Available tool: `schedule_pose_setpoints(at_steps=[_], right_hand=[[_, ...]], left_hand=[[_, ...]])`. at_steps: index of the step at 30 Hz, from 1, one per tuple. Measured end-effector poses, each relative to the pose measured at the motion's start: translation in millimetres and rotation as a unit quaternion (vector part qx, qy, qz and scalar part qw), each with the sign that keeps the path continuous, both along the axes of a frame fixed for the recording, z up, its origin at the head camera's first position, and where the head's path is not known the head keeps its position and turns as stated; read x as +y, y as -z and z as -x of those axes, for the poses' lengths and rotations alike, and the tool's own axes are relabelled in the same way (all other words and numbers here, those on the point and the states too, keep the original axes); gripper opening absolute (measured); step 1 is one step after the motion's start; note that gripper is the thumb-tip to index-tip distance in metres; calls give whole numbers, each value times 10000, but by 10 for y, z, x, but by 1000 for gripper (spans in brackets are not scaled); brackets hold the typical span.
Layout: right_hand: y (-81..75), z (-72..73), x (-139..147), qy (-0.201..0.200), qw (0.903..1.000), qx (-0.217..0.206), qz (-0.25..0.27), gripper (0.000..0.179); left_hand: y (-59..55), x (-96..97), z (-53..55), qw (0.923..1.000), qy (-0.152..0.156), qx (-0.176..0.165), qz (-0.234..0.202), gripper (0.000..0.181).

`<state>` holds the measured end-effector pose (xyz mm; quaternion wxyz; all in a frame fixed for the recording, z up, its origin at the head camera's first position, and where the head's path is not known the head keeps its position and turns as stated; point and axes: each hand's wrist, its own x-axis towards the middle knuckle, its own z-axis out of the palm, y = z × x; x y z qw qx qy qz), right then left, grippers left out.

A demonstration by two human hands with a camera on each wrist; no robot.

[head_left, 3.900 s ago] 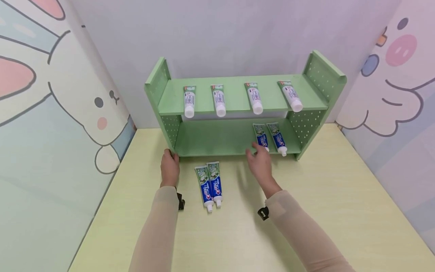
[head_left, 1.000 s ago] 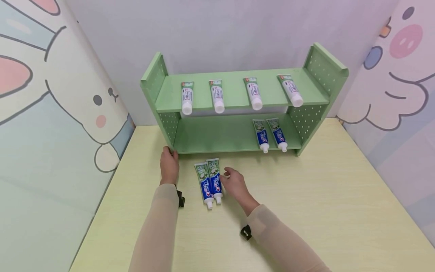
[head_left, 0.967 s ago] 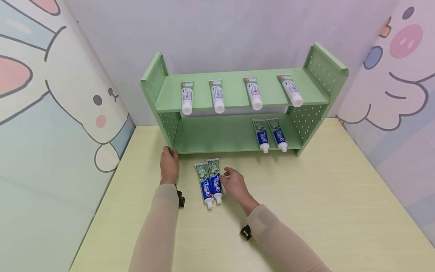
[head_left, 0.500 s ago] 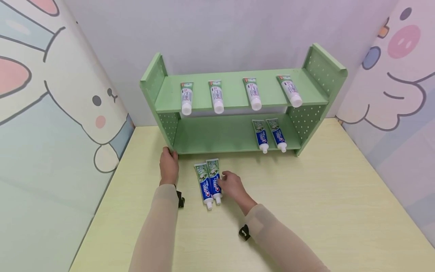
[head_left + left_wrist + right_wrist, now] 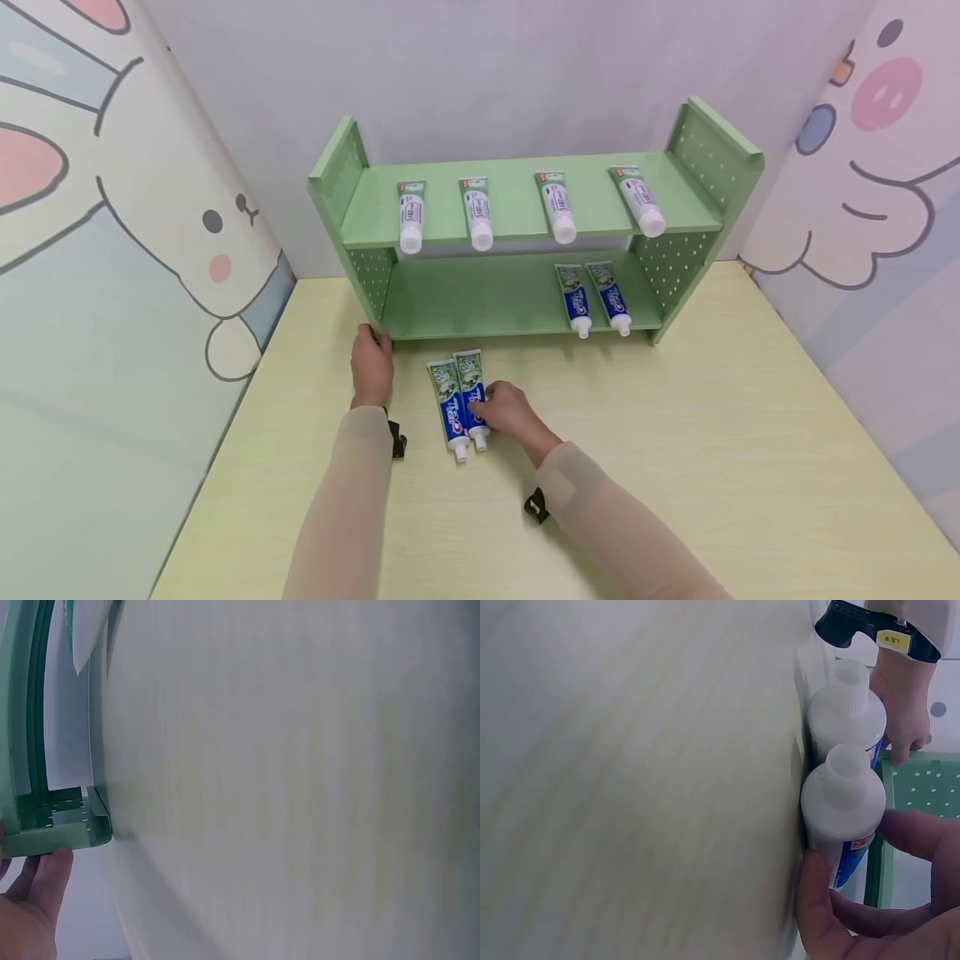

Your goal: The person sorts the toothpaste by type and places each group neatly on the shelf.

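Observation:
My right hand has its thumb and fingers about the right-hand one of two toothpaste tubes lying side by side on the table; in the right wrist view they pinch this tube near its white cap. The other toothpaste tube lies against it on the left, labels up. My left hand grips the lower left front corner of the green two-tier shelf. In the left wrist view, fingers touch the outside of the shelf's side panel; the thumb is mostly cut off.
Two matching blue-green toothpaste tubes lie at the right of the lower tier, caps over its front edge. Several white toothpaste tubes are spaced along the upper tier. Walls with cartoon animals flank the pale wooden table.
My right hand has come from the lower tier's tubes down left to the pair on the table, and its fingers have closed on the right tube. My left hand has stayed at the shelf corner.

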<state>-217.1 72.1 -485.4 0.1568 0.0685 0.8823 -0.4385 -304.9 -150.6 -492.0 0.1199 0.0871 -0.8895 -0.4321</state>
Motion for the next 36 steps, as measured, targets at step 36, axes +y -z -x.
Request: schedule_pose_setpoints(at_steps=[36], right_hand=[[-5, 8, -31, 38, 9998, -13, 171, 41]], left_hand=[[-8, -1, -15, 10000, 36, 61, -33, 27]])
